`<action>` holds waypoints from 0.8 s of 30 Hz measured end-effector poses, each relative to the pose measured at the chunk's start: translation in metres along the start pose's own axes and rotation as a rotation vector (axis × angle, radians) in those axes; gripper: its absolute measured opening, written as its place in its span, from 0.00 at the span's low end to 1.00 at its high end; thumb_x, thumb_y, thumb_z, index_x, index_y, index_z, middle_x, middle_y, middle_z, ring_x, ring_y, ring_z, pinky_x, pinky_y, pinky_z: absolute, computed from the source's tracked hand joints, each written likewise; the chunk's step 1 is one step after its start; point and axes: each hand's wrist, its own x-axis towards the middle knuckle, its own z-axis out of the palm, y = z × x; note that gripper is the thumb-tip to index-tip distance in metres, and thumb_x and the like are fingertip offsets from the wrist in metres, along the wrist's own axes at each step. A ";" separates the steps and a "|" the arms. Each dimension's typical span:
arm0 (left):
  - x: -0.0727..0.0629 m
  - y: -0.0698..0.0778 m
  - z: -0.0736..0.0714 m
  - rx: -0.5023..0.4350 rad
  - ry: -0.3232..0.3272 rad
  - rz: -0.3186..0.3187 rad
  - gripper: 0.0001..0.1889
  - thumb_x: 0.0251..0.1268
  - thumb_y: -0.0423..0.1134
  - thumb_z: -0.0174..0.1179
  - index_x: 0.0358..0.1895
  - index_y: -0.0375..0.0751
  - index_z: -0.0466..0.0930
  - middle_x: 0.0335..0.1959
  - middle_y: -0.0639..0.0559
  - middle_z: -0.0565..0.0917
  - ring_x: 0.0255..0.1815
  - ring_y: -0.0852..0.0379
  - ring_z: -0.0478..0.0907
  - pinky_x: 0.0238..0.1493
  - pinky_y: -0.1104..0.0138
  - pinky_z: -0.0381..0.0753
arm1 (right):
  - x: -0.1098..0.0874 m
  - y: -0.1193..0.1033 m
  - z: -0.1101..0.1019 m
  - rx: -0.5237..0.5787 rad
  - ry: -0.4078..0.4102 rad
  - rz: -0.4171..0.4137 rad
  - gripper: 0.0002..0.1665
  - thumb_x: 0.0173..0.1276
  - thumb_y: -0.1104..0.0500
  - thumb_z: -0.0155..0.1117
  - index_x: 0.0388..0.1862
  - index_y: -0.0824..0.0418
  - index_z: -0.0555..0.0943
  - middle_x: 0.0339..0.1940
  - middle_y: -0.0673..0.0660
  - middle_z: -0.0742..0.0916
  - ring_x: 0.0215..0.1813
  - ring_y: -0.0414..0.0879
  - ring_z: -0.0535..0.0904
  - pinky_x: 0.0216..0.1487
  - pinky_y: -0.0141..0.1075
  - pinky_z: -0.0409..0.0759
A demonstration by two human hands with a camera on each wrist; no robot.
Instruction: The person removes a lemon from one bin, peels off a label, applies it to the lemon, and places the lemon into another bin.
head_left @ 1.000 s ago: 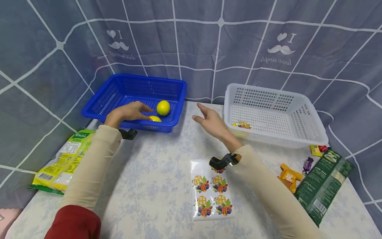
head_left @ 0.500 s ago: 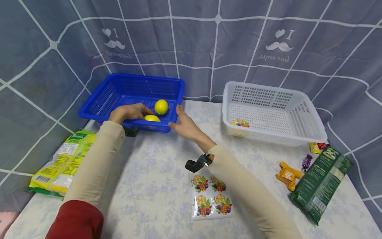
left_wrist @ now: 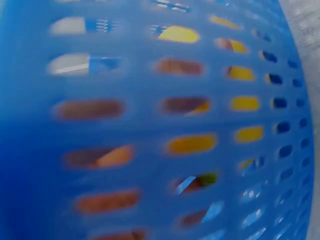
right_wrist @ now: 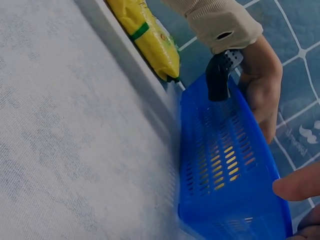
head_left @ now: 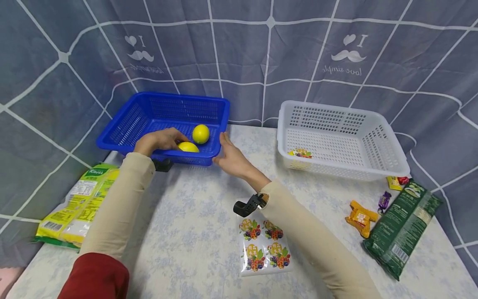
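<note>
In the head view, two yellow lemons lie in the blue plastic basket (head_left: 164, 97) at the left. My left hand (head_left: 160, 140) reaches over its front wall, fingers curled at the front lemon (head_left: 188, 147); the fingertips are hidden. Through the basket's slots the left wrist view gives glimpses of fingers and yellow peel (left_wrist: 192, 144). The other lemon (head_left: 201, 134) sits just behind, apart from the hand. My right hand (head_left: 234, 158) touches the basket's front right corner from outside, fingers fairly straight along the side. Its thumb (right_wrist: 298, 184) rests on the rim in the right wrist view.
A white basket (head_left: 386, 147) with a fruit-printed item (head_left: 300, 153) stands at the right. A sticker sheet (head_left: 266, 249) lies beneath my right forearm. Green packet (head_left: 403, 226), orange-wrapped piece (head_left: 360, 219) and purple sweet (head_left: 384, 201) lie right; a Knorr bag (head_left: 76, 205) lies left.
My right hand has moved left from between the baskets to the blue basket's corner. My left hand has lowered onto the front lemon. Over the last half second both hands have barely moved.
</note>
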 end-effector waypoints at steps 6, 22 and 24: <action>-0.019 0.005 -0.012 -0.019 0.153 0.012 0.26 0.63 0.32 0.66 0.64 0.27 0.73 0.57 0.31 0.78 0.54 0.40 0.74 0.60 0.46 0.71 | 0.000 0.001 -0.002 -0.024 0.003 -0.017 0.49 0.71 0.64 0.59 0.79 0.67 0.40 0.81 0.61 0.42 0.74 0.55 0.63 0.77 0.38 0.45; -0.034 0.064 -0.021 -0.083 0.255 0.194 0.32 0.60 0.35 0.70 0.68 0.34 0.71 0.64 0.37 0.76 0.58 0.42 0.75 0.61 0.49 0.73 | -0.009 0.024 -0.015 0.003 0.087 -0.036 0.42 0.72 0.52 0.63 0.78 0.60 0.56 0.78 0.55 0.62 0.75 0.52 0.61 0.73 0.39 0.59; -0.032 0.074 -0.019 -0.088 0.245 0.215 0.32 0.60 0.35 0.70 0.68 0.34 0.71 0.63 0.37 0.76 0.57 0.43 0.75 0.61 0.50 0.74 | -0.012 0.028 -0.020 0.037 0.121 -0.063 0.40 0.70 0.54 0.65 0.77 0.57 0.60 0.76 0.54 0.66 0.73 0.53 0.65 0.71 0.39 0.64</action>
